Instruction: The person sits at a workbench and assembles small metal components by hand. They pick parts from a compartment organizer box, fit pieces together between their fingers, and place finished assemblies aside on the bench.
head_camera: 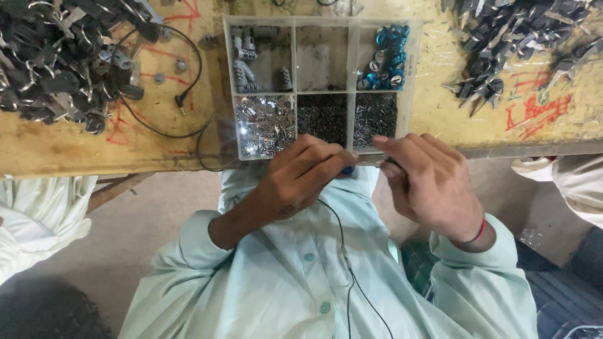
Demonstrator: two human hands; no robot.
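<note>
My left hand (300, 179) is curled shut in front of my chest, pinching a small blue part (347, 169) that peeks out between the fingers. My right hand (430, 182) is closed beside it, fingertips meeting the left hand's at the near edge of a clear compartment tray (414, 69); a small dark piece shows at its fingertips. The tray holds grey cylinders, blue round parts (386, 56), shiny metal bits (264, 124) and dark small pins (321, 118). What the right hand grips is mostly hidden.
A pile of dark keys and metal parts (50, 56) lies at the left of the yellow worktable (75, 150), another pile (509, 44) at the right. A black cable (188, 81) loops across the table. Other people's pale sleeves (38, 213) flank me.
</note>
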